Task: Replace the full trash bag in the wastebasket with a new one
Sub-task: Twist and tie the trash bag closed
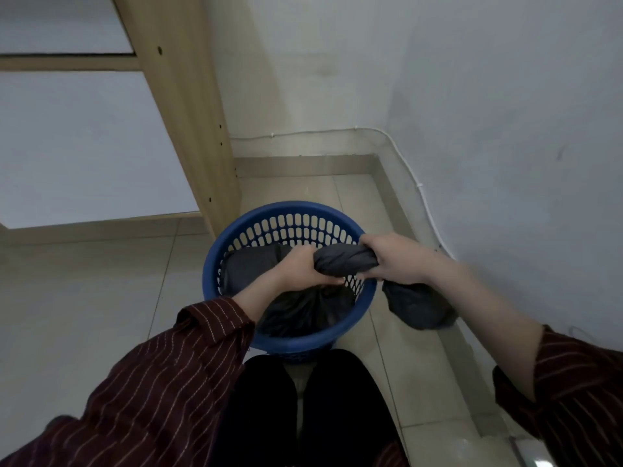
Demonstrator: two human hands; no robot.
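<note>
While clenched, bag (344, 262) between hands.

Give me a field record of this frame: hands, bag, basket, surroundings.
left hand: closed around the gathered neck of the bag, above the basket
right hand: closed on the same twisted length, further along
trash bag: dark grey; body inside the basket, twisted top stretched between the hands, loose end hanging below the right hand
wastebasket: blue, perforated wall, upright on the tiled floor
surroundings: wooden post behind the basket, white wall to the right
new bag: none in view
</note>
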